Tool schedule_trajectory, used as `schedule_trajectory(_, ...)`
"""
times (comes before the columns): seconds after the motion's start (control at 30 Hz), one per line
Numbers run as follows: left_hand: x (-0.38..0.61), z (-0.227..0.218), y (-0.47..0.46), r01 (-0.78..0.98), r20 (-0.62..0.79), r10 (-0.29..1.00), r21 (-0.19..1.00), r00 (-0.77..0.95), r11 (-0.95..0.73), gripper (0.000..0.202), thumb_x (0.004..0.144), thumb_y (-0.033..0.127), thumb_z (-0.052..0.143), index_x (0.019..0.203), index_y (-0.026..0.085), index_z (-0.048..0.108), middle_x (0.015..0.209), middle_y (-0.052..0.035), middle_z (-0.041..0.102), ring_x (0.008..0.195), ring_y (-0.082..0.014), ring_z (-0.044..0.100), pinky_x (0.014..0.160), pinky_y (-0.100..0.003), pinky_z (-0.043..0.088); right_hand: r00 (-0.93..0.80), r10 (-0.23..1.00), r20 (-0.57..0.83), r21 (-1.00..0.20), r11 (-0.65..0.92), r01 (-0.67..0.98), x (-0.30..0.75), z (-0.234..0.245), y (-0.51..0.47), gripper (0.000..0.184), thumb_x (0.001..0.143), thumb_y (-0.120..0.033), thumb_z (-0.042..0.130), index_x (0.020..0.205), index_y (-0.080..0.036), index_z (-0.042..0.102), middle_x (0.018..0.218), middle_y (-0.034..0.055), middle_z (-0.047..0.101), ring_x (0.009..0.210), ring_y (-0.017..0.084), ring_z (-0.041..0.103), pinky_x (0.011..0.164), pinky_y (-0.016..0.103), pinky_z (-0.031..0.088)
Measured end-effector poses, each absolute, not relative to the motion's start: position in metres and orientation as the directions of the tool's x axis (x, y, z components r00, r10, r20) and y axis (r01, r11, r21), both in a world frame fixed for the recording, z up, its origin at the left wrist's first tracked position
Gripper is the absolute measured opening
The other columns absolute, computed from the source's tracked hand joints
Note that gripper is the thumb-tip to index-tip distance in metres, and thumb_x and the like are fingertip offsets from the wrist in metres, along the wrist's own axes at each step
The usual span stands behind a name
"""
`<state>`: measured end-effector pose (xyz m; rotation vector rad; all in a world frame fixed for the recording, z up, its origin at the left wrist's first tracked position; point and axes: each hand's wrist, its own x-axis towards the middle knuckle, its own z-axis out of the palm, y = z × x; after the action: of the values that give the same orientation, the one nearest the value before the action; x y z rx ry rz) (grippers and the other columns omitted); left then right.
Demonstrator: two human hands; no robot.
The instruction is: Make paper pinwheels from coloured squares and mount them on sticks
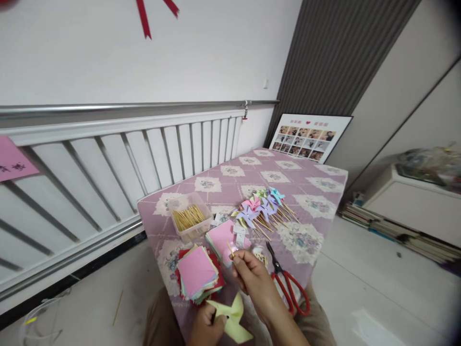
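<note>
My left hand [207, 327] pinches a pale yellow paper pinwheel [237, 313] near its dark centre, low at the table's near edge. Above and to the right, my right hand [255, 281] is closed on a thin wooden stick [230, 250]; only its tip shows past my fingers. A stack of coloured square paper [197, 270], pink on top, lies beyond my left hand. More pink paper [220, 236] sits ahead of my right hand. Just right of that hand rest red-handled scissors [288, 286], near a small container of small pale pieces [260, 254].
An open plastic box of wooden sticks [189, 218] stands at the table's left. Finished pinwheels [264, 206] lie in a pile farther back. The flowered tablecloth [302, 190] reaches toward a photo board [306, 137]. A radiator [173, 154] lines the left wall.
</note>
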<state>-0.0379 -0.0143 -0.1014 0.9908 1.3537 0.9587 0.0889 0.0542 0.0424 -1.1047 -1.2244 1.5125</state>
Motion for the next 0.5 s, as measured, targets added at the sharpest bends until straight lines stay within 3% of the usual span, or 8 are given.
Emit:
schedule_trajectory(0.13, -0.032, -0.082, -0.015, -0.203, -0.303, 0.953, 0.934, -0.015, 0.293, 0.017, 0.068, 0.030, 0.067, 0.078, 0.016, 0.069, 0.061, 0.0010, 0.061, 0.057, -0.0135, 0.048, 0.056, -0.026, 0.038, -0.205, 0.974, -0.097, -0.994, -0.104, -0.020, 0.113, 0.048, 0.030, 0.026, 0.087, -0.043, 0.053, 0.076, -0.020, 0.053, 0.057, -0.0075, 0.041, 0.046, 0.007, 0.029, 0.043, 0.019, 0.022)
schedule_trajectory(0.3, -0.033, -0.029, -0.007, -0.553, -0.225, 0.974, 0.815, -0.025, 0.175, 0.016, 0.066, 0.027, 0.074, 0.079, 0.019, 0.068, 0.067, 0.0016, 0.063, 0.060, -0.0120, 0.051, 0.059, -0.024, 0.039, -0.151, 0.988, -0.030, -0.998, -0.020, 0.066, 0.133, 0.058, 0.016, 0.024, 0.085, -0.041, 0.054, 0.076, -0.020, 0.055, 0.059, -0.0060, 0.042, 0.051, 0.010, 0.035, 0.047, 0.021, 0.029)
schedule_trajectory(0.37, -0.033, -0.008, -0.001, -0.673, -0.211, 0.977, 0.720, 0.023, 0.172, 0.019, 0.061, 0.025, 0.079, 0.075, 0.020, 0.066, 0.066, 0.0034, 0.061, 0.058, -0.0106, 0.051, 0.058, -0.023, 0.039, -0.136, 0.991, -0.016, -0.995, -0.002, 0.099, 0.137, 0.059, 0.013, 0.022, 0.083, -0.041, 0.055, 0.075, -0.020, 0.056, 0.059, -0.0059, 0.042, 0.051, 0.011, 0.036, 0.047, 0.022, 0.029)
schedule_trajectory(0.5, -0.025, 0.024, 0.009, -0.781, -0.005, 0.973, 0.595, 0.229, 0.186, 0.019, 0.067, 0.028, 0.077, 0.066, 0.020, 0.060, 0.065, 0.0035, 0.054, 0.062, -0.0117, 0.052, 0.060, -0.025, 0.039, -0.140, 0.990, 0.017, -0.991, 0.035, 0.132, 0.139, 0.059, 0.008, 0.019, 0.083, -0.037, 0.056, 0.073, -0.021, 0.056, 0.057, -0.0058, 0.043, 0.051, 0.011, 0.037, 0.049, 0.022, 0.031)
